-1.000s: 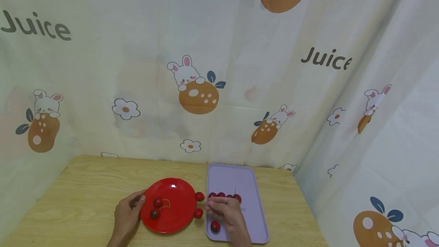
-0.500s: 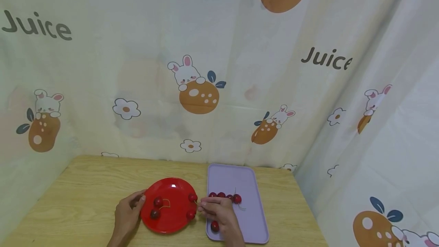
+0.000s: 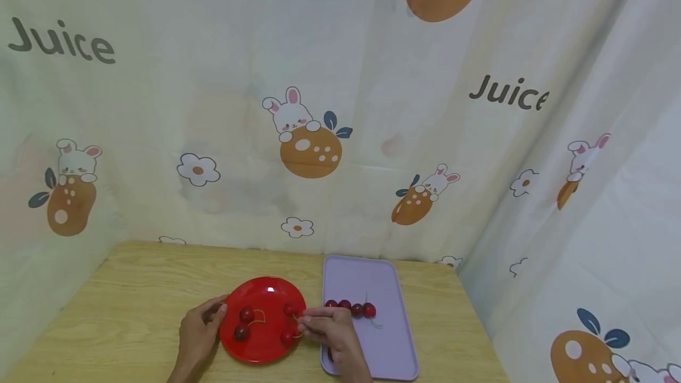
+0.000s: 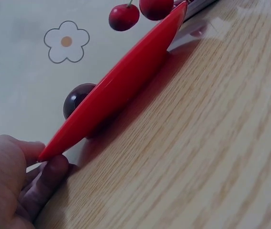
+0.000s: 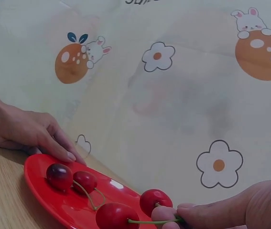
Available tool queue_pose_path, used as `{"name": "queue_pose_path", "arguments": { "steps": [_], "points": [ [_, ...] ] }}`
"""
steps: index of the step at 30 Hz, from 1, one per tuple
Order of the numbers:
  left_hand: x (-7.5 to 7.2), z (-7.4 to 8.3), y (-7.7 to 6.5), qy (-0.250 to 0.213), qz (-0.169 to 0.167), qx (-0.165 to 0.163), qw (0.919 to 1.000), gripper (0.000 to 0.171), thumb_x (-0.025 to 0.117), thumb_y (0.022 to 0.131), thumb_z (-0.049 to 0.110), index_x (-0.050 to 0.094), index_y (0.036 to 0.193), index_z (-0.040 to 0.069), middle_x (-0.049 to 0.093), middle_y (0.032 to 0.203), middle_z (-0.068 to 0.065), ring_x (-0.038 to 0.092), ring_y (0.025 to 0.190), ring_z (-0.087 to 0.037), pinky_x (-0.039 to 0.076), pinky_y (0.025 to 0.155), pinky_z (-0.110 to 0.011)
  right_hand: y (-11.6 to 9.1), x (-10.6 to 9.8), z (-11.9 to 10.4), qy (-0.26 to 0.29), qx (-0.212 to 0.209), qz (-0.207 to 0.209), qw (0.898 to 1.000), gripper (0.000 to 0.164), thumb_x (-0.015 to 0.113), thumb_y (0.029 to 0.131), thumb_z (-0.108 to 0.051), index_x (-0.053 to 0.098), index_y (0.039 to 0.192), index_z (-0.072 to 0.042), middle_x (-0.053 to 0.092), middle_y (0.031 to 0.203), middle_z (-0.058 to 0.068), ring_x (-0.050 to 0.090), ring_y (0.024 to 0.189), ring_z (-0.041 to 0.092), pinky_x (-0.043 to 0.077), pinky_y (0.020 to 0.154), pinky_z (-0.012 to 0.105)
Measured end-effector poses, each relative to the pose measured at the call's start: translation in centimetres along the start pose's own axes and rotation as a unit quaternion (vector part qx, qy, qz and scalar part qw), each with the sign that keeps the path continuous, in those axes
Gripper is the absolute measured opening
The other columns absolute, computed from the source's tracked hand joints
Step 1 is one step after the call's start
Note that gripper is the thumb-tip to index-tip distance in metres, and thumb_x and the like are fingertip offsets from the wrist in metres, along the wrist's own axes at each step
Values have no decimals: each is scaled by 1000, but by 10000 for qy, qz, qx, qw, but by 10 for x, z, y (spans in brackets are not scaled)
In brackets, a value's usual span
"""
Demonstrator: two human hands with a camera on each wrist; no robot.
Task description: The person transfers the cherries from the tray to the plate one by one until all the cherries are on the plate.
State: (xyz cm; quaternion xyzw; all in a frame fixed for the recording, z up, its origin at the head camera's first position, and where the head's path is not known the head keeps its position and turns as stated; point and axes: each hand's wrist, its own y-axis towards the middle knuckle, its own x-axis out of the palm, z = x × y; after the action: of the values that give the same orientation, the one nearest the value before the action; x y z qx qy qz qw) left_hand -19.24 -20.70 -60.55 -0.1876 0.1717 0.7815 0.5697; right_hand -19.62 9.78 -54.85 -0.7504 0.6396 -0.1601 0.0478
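My left hand [image 3: 198, 330] pinches the near-left rim of a red plate [image 3: 263, 349], thumb on top and fingers beneath, as the left wrist view shows. On the plate's left half lie two dark cherries [image 3: 242, 332] with joined stems. Over the plate's right side, my right hand [image 3: 334, 330] pinches the green stems of a pair of bright red cherries [image 5: 117, 216]. In the left wrist view this cherry pair [image 4: 124, 17] appears above the plate's far rim.
A lilac tray [image 3: 362, 273] stands right of the plate, with a row of several cherries [image 3: 357, 310] on it. Another cherry on the tray is mostly hidden behind my right hand. A printed curtain [image 3: 234, 105] hangs behind the wooden table [image 3: 159, 276].
My right hand has moved left, carrying the cherry pair from the gap between tray and plate to over the plate's right side. The left hand stays on the rim.
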Motion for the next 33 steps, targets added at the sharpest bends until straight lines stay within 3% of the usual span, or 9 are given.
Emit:
{"name": "queue_pose_path", "arguments": {
  "steps": [13, 26, 33],
  "points": [
    [1, 1, -1, -7, 138, 153, 9998, 30, 68, 109, 12, 75, 137, 5, 80, 120, -17, 66, 87, -9, 50, 74, -21, 5, 17, 5, -90, -78, -115, 9999, 26, 78, 95, 6, 75, 118, 16, 84, 96, 20, 81, 76, 15, 65, 72, 26],
    [3, 0, -1, 27, 246, 151, 9996, 30, 69, 107, 10, 76, 136, 5, 81, 120, -17, 68, 87, -9, 50, 75, -21, 5, 30, 2, -298, 36, 93, 9995, 23, 81, 91, 6, 78, 114, 12, 84, 95, 19, 81, 75, 15, 64, 70, 26],
    [1, -1, 0, -6, 218, 148, 9997, 30, 69, 108, 12, 75, 136, 5, 80, 120, -17, 67, 87, -9, 49, 74, -21, 8, 41, 5, -478, -277, 173, 9983, 21, 77, 89, 14, 76, 110, 17, 82, 94, 25, 80, 72, 15, 64, 66, 26]
  ]
}}
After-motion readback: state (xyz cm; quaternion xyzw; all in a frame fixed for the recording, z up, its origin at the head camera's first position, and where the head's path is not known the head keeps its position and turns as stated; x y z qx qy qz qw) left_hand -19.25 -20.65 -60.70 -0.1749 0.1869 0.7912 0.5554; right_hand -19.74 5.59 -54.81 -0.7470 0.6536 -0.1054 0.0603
